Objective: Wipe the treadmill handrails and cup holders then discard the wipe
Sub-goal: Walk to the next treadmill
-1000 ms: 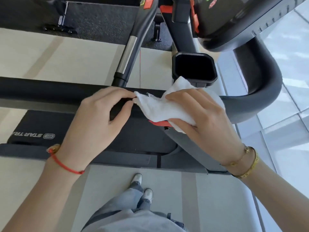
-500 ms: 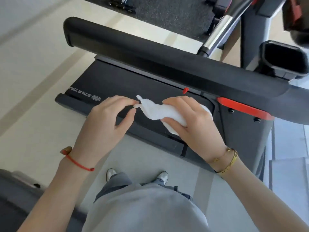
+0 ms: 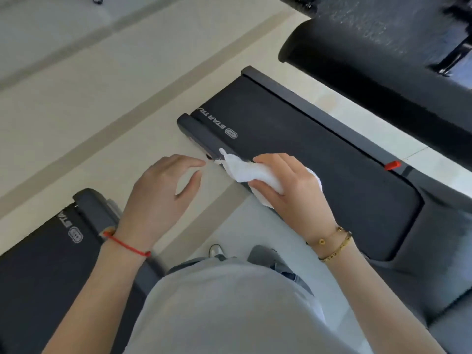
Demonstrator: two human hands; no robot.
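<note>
Two treadmills [image 3: 319, 139]; one wipe [image 3: 249, 172] in right hand [image 3: 293, 190]; left hand [image 3: 161, 192] loose.

Treadmill [image 3: 319, 154] lying on floor [image 3: 102, 98] ahead-right; second treadmill [image 3: 46, 272] sitting at left; handrail [image 3: 357, 62] running above, far right.

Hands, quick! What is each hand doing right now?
Left hand: open, fingers relaxed, holding nothing.
Right hand: closed around the white wipe, holding it.
</note>
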